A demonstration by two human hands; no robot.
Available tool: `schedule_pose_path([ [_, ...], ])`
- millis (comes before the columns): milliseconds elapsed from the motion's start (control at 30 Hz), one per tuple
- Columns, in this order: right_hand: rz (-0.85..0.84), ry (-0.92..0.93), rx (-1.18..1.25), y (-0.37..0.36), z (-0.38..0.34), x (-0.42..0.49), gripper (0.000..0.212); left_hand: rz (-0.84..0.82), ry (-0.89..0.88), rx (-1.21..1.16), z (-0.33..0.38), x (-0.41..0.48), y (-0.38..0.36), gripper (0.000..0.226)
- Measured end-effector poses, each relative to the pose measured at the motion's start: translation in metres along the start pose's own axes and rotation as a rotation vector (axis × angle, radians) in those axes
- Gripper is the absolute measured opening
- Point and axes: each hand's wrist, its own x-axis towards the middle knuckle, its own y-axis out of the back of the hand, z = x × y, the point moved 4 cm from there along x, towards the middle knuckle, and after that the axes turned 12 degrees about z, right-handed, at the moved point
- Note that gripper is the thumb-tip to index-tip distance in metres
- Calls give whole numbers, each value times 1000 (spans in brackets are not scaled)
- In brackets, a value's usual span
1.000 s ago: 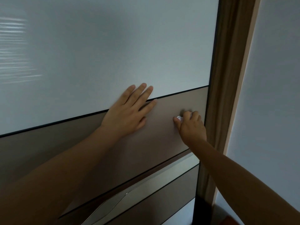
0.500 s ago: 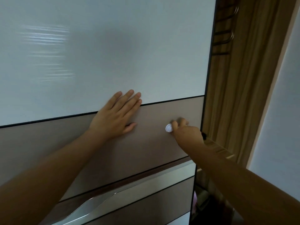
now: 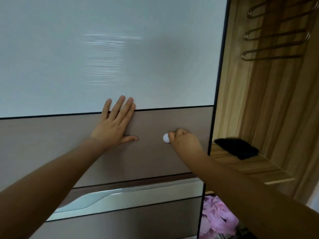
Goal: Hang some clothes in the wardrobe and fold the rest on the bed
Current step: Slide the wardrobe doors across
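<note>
Now the door [image 3: 120,57] stands well left of where it was a second ago. Then its edge met the frame; half a second back only a slit showed. The wardrobe [image 3: 276,109] gapes right of the right hand [image 3: 184,140].

The left hand [image 3: 114,128] lies flat on the door, fingers straight and close together, tips across the seam onto the white panel, thumb stuck out toward the knob [image 3: 166,138]. The right hand's fingers are curled and clamped on that knob.

Up and right of the knuckles hang bare hangers [image 3: 276,35]. Just right of the wrist a black item [image 3: 236,148] lies on a shelf [image 3: 250,168]; under the forearm sits pink cloth [image 3: 217,216].

Neither hand carries clothes, so hanging has likely not begun; the opening looks nearly wide enough to reach a hanger.
</note>
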Motion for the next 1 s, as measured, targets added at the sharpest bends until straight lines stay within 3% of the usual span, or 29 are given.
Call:
schedule_pose_path([
  [133, 47, 23, -34, 18, -27, 11, 47, -111, 57, -3, -22, -25, 4, 125],
  [400, 71, -25, 131, 55, -57, 27, 43, -241, 172, 0, -50, -60, 19, 151],
  [767, 130, 107, 152, 72, -97, 41, 50, -367, 303, 29, -73, -86, 41, 150],
  [900, 116, 69, 48, 87, -96, 38, 47, -429, 345, 33, -74, -90, 48, 147],
  [1000, 33, 131, 151, 80, -96, 38, 45, -458, 372, 47, -67, -84, 49, 145],
])
